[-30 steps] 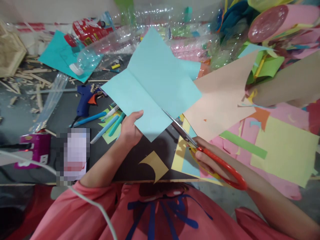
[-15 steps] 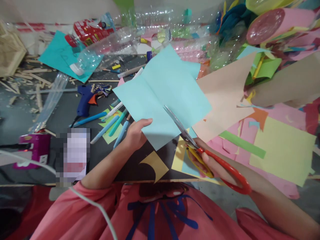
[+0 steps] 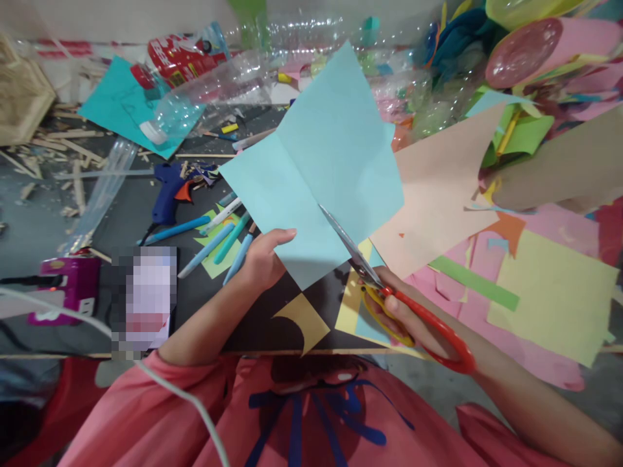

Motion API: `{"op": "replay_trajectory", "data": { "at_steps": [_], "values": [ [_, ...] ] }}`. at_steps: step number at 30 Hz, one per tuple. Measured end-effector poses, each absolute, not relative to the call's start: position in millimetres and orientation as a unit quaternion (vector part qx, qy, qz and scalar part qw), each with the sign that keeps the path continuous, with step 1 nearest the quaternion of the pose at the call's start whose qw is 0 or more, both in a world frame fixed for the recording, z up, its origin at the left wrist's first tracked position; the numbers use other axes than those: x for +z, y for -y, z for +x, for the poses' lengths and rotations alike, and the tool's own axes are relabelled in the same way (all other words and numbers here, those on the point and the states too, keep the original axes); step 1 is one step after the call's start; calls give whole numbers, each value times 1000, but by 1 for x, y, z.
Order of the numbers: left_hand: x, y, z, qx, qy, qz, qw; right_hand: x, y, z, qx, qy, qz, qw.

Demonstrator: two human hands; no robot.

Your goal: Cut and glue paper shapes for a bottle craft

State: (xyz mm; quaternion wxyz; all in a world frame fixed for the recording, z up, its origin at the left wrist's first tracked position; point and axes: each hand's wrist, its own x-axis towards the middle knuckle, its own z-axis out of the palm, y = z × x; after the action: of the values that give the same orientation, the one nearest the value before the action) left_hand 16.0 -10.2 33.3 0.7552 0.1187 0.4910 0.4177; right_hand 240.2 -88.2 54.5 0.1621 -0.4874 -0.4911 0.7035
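Observation:
My left hand (image 3: 267, 258) pinches the near-left edge of a light blue sheet of paper (image 3: 335, 143), thumb on top. The sheet is held above the table, with a slit running in from its near edge. In my right hand (image 3: 399, 311) is a pair of scissors (image 3: 357, 259) with red and yellow handles. The blades sit in the slit, nearly closed, their tips around the sheet's middle. Below the sheet, a cut yellow paper scrap (image 3: 306, 324) lies on the dark table.
Left of my hand lie several markers (image 3: 207, 246), a blue glue gun (image 3: 168, 194), a phone (image 3: 152, 292) and a purple power socket (image 3: 68, 288). Plastic bottles (image 3: 204, 91) line the back. Coloured paper (image 3: 555, 292) covers the right side. A white cable (image 3: 185, 395) crosses my left sleeve.
The scissor handles have come closer together and the blades have closed further. The part of the sheet right of the slit has lifted and tilted upward. My left hand keeps its hold.

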Motion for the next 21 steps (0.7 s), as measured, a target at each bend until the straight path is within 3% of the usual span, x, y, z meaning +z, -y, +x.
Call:
{"op": "replay_trajectory", "data": {
  "at_steps": [13, 21],
  "values": [
    [40, 10, 21, 425, -494, 84, 754, 45, 90, 241, 694, 501, -490, 163],
    [33, 2, 17, 459, -506, 28, 730, 55, 95, 255, 677, 524, -502, 119]
  ]
}}
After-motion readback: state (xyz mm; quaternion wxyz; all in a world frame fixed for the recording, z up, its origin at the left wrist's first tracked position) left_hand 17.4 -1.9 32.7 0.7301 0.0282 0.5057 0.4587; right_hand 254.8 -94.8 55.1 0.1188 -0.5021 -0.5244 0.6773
